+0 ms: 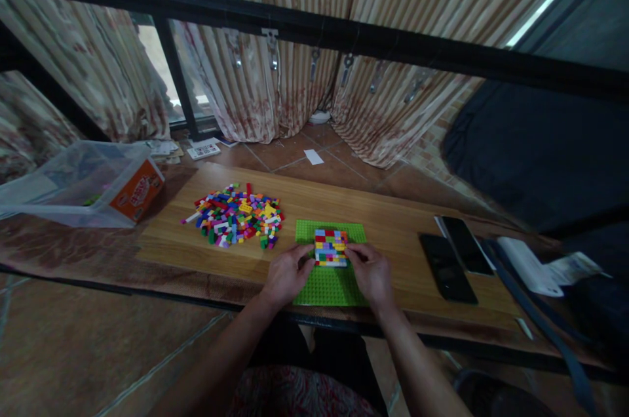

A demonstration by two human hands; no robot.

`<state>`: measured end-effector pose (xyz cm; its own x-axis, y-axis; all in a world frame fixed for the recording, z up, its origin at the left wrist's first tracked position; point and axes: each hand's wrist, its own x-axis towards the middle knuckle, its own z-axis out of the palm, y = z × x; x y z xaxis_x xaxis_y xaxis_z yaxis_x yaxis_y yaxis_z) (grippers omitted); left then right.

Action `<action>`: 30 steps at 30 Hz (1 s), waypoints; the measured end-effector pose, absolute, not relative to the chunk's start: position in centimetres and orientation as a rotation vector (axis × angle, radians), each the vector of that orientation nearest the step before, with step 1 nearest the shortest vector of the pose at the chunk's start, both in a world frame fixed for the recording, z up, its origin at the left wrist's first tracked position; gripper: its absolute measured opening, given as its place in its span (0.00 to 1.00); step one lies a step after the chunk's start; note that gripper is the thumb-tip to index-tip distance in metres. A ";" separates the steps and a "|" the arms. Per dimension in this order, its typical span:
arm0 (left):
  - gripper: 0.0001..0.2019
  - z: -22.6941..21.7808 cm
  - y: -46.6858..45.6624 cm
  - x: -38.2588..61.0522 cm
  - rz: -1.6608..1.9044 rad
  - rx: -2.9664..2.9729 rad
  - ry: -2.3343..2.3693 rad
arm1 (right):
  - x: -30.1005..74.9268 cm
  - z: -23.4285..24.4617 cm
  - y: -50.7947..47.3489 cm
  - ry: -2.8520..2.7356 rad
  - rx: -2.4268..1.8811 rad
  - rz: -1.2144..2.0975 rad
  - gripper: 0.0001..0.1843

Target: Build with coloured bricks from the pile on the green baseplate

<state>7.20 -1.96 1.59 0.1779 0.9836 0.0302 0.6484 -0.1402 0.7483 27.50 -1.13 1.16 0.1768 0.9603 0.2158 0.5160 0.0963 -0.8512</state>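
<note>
A block of multicoloured toy bricks [330, 248] sits over the green baseplate [334, 289], between my two hands. My left hand [289, 271] grips its left side, with thumb and fingertips bent against the edge. On the opposite side my right hand [371, 271] pinches the right edge of the block. Whether the block is pressed onto the plate or held just above it, I cannot tell. To the left, a heap of loose toy bricks [238, 217] in many colours lies on the wooden board [393, 227].
A clear plastic bin [78, 171] with an orange label stands at the far left. Two dark phone-like slabs, one a black slab [447, 267], lie on the board's right. Beyond them are a white device [525, 263] and a grey strap [555, 338]. A dark rail [314, 22] crosses above.
</note>
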 end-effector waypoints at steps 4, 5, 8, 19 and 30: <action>0.17 2.1 -2.0 7.6 0.665 1.920 1.586 | 27.5 1.0 -1.1 -1.501 -1.541 0.593 0.13; 0.17 2.2 -2.1 7.7 0.650 1.931 1.592 | 27.5 1.0 -1.1 -1.517 -1.539 0.588 0.13; 0.18 2.3 -2.2 7.8 0.628 1.960 1.600 | 27.7 1.3 -1.2 -1.604 -1.517 0.573 0.12; 0.17 1.9 -2.1 7.8 0.660 1.921 1.604 | 27.8 2.1 -1.0 -1.756 -1.494 0.515 0.13; 0.16 1.6 -2.2 7.7 0.676 1.944 1.611 | 28.4 2.7 -0.6 -1.917 -1.460 0.468 0.12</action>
